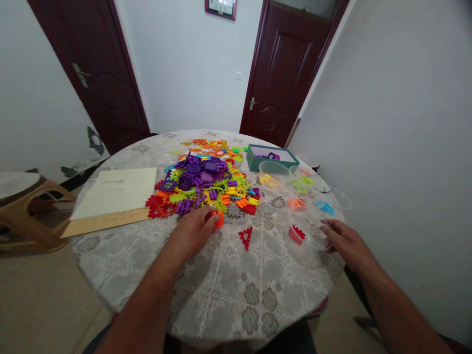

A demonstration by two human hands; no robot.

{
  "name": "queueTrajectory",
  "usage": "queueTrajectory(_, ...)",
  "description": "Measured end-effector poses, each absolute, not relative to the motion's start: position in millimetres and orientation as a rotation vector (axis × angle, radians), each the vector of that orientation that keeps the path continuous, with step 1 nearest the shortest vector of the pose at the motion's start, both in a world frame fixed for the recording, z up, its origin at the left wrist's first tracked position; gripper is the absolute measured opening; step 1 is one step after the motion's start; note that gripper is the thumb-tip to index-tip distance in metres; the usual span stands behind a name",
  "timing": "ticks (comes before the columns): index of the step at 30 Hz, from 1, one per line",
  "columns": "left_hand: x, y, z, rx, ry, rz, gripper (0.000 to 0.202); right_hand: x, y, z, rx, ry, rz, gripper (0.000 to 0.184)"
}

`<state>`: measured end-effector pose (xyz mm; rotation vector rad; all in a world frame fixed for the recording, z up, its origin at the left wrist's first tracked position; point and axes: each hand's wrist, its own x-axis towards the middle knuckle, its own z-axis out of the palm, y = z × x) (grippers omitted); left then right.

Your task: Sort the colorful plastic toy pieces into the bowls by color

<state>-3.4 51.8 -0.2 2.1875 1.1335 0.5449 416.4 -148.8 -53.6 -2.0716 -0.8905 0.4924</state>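
Note:
My left hand (195, 231) pinches an orange plastic building piece (220, 220) at the front edge of a heap of colourful interlocking pieces (206, 179). On the right, my right hand (344, 241) has its thumb and fingers closed on the rim of a clear plastic bowl (313, 241). A red piece (296, 234) lies in that bowl. Between the hands, a red triangular piece (245, 238) rests alone on the tablecloth. Other clear bowls stand just behind, with an orange piece (297, 204), a blue piece (324, 208) and yellow pieces (270, 180) in them.
A green box (254, 160) with purple pieces stands at the back right of the round table. Paper on a board (114, 191) lies at the left. A wooden stool (33, 211) is beside the table on the left; a wall (405, 123) is close on the right.

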Motion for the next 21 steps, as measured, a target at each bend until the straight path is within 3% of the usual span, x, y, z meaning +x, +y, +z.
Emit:
queueTrajectory(4, -13.1, 50.5, 2.3, 2.171, 1.138, 0.578, 0.030, 401.4, -144.3, -45.7, -2.064, -0.887, 0.378, 0.069)
queueTrajectory(9, -27.7, 58.0, 0.2, 2.140, 1.209, 0.651, 0.030, 346.5, -156.2, -12.1, -2.170, -0.981, -0.338, 0.046)
queueTrajectory(14, -34.0, 68.0, -5.3, 2.182, 1.267, 0.690, 0.030, 258.5, -122.2, -0.6, -1.794, -1.600, -0.062, 0.029)
queueTrajectory(17, -36.0, 70.1, -5.8, 2.183, 1.303, 0.703, 0.032, 227.7, -74.8, -12.5, -1.706, -1.848, 0.003, 0.033)
queueTrajectory(21, -40.1, 67.9, -3.4, 2.195, 1.328, 0.676, 0.035, 217.1, -12.9, -32.0, -1.938, -1.977, -0.030, 0.040)
